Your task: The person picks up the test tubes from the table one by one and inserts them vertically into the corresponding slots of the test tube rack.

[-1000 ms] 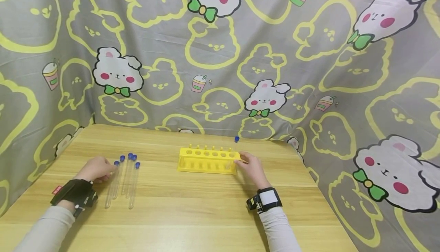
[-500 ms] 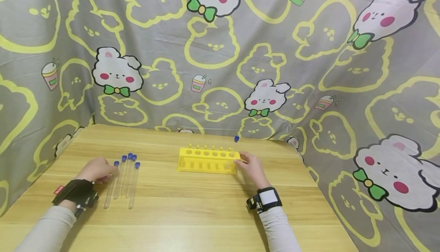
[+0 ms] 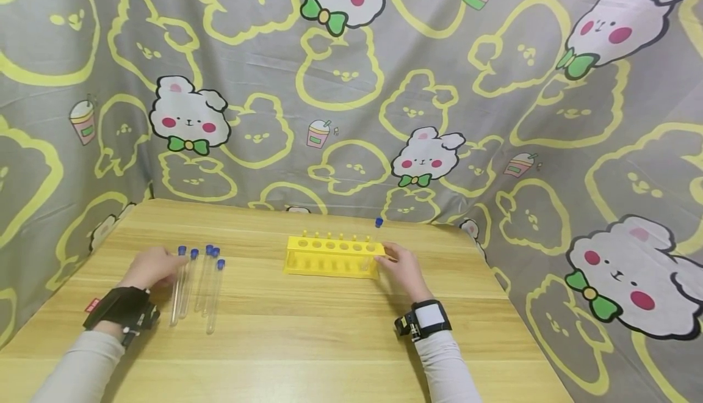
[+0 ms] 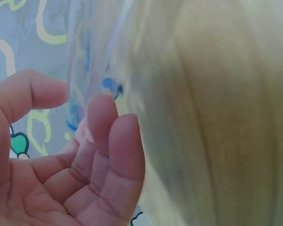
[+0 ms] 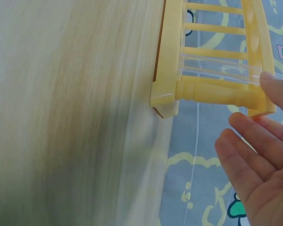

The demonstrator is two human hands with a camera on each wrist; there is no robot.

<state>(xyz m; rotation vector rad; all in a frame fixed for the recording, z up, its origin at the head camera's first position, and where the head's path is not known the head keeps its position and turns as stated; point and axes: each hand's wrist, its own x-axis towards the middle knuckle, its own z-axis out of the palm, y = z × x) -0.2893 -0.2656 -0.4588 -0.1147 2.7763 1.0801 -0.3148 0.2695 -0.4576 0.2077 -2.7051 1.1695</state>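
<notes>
Wooden table (image 3: 307,336), yellow tube rack (image 3: 332,256), capped test tubes (image 3: 203,284) lying flat

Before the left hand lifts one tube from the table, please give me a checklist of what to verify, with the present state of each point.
1. Yellow plastic rack stands upright on the wooden table: ok.
2. Right hand steadies the rack's right end: ok.
3. Free holes in the rack: ok, only the rightmost hole holds a clear blue-capped tube.
4. Left hand has a firm hold on the leftmost lying clear tube: cannot tell; fingers touch it, the wrist view is blurred.
5. Other lying tubes lie apart from the hand: ok.
</notes>
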